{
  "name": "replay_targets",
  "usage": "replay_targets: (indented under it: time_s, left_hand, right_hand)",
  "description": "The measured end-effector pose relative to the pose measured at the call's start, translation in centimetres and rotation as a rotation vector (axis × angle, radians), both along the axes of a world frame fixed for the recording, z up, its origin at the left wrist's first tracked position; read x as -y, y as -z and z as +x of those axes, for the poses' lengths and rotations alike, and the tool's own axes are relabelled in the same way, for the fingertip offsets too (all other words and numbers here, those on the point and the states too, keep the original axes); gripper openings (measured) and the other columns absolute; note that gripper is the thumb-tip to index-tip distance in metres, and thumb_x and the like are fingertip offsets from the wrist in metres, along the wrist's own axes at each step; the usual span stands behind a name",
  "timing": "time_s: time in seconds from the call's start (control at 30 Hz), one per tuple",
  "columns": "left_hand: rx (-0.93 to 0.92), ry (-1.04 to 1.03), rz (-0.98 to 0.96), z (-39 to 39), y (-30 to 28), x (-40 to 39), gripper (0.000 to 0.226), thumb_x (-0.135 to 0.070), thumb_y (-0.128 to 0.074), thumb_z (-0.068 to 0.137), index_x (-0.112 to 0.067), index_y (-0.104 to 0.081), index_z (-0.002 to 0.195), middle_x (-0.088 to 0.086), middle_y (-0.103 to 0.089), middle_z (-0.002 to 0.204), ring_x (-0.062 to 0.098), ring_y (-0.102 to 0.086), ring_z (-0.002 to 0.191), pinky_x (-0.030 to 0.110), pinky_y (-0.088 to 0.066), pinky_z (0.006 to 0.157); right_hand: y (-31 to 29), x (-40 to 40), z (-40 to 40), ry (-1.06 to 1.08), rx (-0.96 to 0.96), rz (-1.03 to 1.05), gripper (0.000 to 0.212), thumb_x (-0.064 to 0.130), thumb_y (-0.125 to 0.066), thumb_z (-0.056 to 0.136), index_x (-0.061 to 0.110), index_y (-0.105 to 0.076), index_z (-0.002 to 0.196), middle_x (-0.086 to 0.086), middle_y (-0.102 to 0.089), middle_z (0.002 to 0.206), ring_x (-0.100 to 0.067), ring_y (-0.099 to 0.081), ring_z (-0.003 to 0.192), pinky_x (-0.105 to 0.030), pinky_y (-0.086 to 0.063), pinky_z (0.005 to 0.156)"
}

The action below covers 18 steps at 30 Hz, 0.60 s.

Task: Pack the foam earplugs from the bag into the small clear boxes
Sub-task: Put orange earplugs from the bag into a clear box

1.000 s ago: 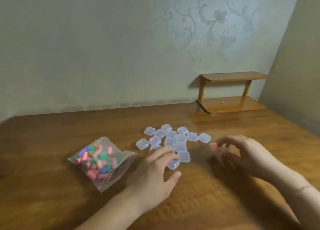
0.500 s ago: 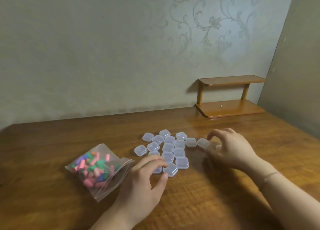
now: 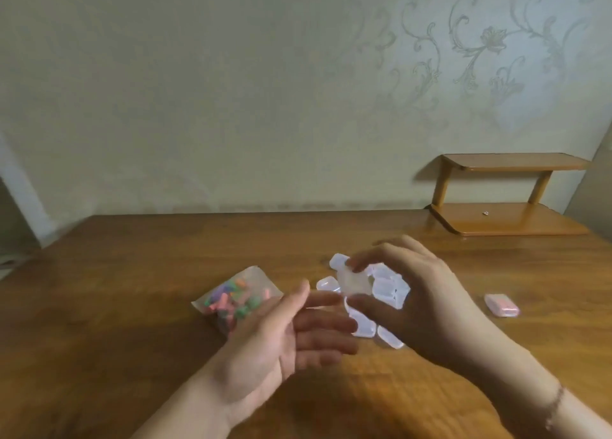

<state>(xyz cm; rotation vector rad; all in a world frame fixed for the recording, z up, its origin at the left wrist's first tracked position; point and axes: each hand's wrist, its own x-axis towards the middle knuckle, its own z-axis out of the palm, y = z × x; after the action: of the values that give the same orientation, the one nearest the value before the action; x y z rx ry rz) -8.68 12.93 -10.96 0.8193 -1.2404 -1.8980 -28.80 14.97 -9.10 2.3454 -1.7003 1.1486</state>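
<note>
On the wooden desk (image 3: 132,306), our right hand (image 3: 427,302) pinches one small clear box (image 3: 354,283) by its edges above the pile; our left hand (image 3: 275,336) is open, empty. Light, slick plastic; squashy earplugs (image 3: 231,298) remain bagged.

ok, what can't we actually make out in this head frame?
- Clear box pinched by the right hand: motion blur; lid state and contents unreadable.
- Pile of boxes: partly behind both hands, so no count.
- Left hand: fingers smeared by motion; contact with the held box unclear.
- Pink-filled box: too small to count the earplugs.
- Bag: near end behind the left hand; open or sealed unknown.
- Small object on shelf: too tiny to identify.
</note>
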Motion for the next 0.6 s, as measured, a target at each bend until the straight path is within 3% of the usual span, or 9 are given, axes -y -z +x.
replay_targets:
  time_s: [0.07,0.17,0.3,0.37,0.47,0.6]
  left_hand:
    - [-0.103,0.038,0.106,0.3,0.1,0.2,0.056,-0.047,-0.045,0.089,-0.003,-0.075,0.108,0.022,-0.073,0.101,0.027,-0.073,0.078,0.031,-0.058,0.064]
    - [-0.218,0.007,0.147,0.8,0.5,0.7,0.054,-0.046,-0.048,0.088,-0.004,-0.075,0.108,0.019,-0.073,0.098,0.024,-0.072,0.076,0.033,-0.059,0.065]
    - [-0.295,-0.063,0.136,1.0,1.1,1.0,0.033,-0.029,-0.061,0.085,-0.003,-0.078,0.095,0.022,-0.073,0.100,0.025,-0.072,0.077,0.033,-0.062,0.068]
    - [-0.329,-0.050,0.133,0.8,1.4,1.1,0.024,-0.018,-0.072,0.083,-0.002,-0.076,0.101,0.024,-0.071,0.106,0.030,-0.072,0.087,0.032,-0.062,0.068]
    - [-0.428,-0.043,0.161,0.8,1.8,1.3,0.033,-0.018,-0.082,0.074,-0.004,-0.076,0.103,0.028,-0.069,0.113,0.036,-0.072,0.095,0.037,-0.062,0.072]
    - [-0.496,0.012,0.217,0.6,2.3,1.1,0.051,-0.032,-0.074,0.081,0.006,-0.070,0.114,0.029,-0.064,0.118,0.028,-0.072,0.084,0.041,-0.061,0.078]
  right_hand:
    - [0.2,-0.1,2.6,-0.269,0.178,0.103,0.030,0.024,-0.078,0.080,0.033,-0.062,0.104,0.017,-0.062,0.111,-0.008,-0.057,0.113,-0.017,-0.045,0.088]
    - [1.5,0.7,3.8,-0.405,0.358,0.105,0.032,0.012,-0.075,0.081,0.024,-0.062,0.109,0.011,-0.066,0.113,-0.015,-0.058,0.117,-0.021,-0.046,0.093]
    - [2.6,1.0,3.9,-0.315,0.333,-0.064,0.031,0.025,-0.077,0.078,0.022,-0.065,0.107,0.014,-0.066,0.108,-0.015,-0.059,0.113,-0.017,-0.042,0.091]
    - [3.0,1.1,4.3,-0.235,0.256,-0.176,0.026,0.032,-0.079,0.076,0.022,-0.066,0.096,0.016,-0.065,0.102,-0.014,-0.062,0.103,-0.021,-0.045,0.084]
    - [3.6,1.3,4.4,-0.140,0.200,-0.265,0.023,0.035,-0.076,0.078,0.023,-0.067,0.095,0.015,-0.066,0.098,-0.010,-0.061,0.098,-0.025,-0.049,0.080]
    - [4.0,1.1,4.3,-0.204,0.353,-0.241,0.024,0.028,-0.067,0.083,0.024,-0.068,0.107,0.017,-0.066,0.105,-0.015,-0.060,0.108,-0.023,-0.046,0.091]
